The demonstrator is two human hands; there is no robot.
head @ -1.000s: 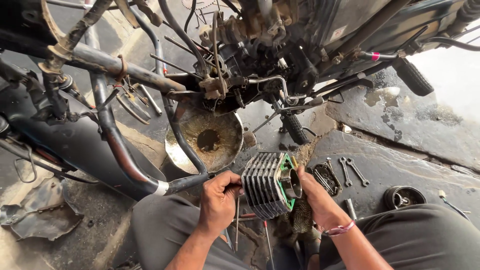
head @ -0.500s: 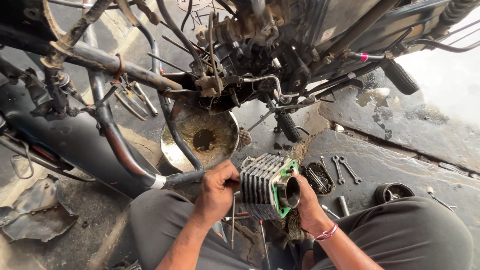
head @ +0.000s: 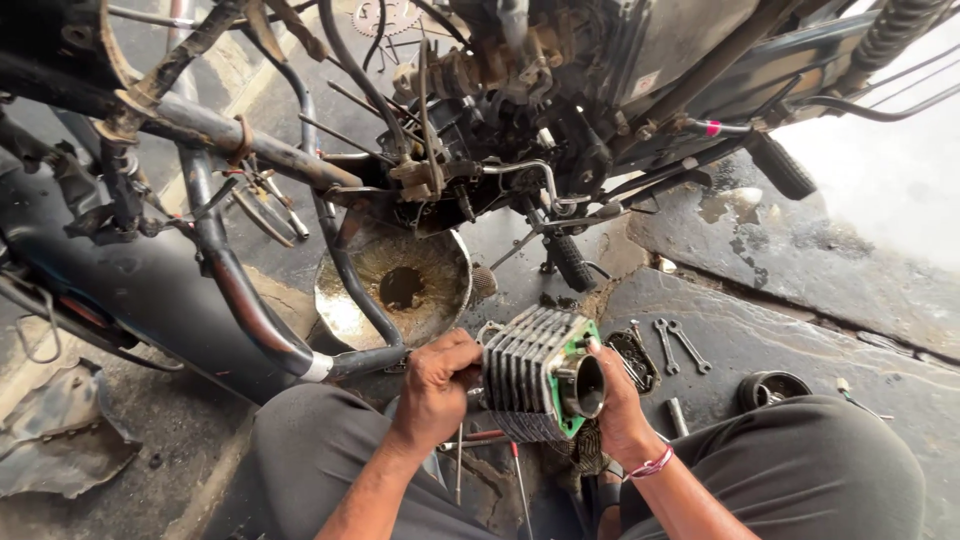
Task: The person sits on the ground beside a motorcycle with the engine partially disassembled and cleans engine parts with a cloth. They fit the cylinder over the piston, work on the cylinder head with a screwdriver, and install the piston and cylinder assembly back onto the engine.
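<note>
Low in the middle of the frame, both hands hold a finned engine cylinder (head: 535, 372) above the floor. The left hand (head: 437, 385) is closed on its finned side; the right hand (head: 618, 405) grips the end with the green gasket. Two wrenches (head: 682, 345) lie to the right, and a rusty metal bowl (head: 395, 285) sits to the upper left under the motorcycle frame (head: 230, 270).

From my feed: daylight floods in from the upper right, blowing out the wet floor (head: 880, 170) to white glare; the motorcycle frame (head: 240, 290) sits in dim shadow, wide-angle lines bending at the edges, focus sharp centrally.
</note>
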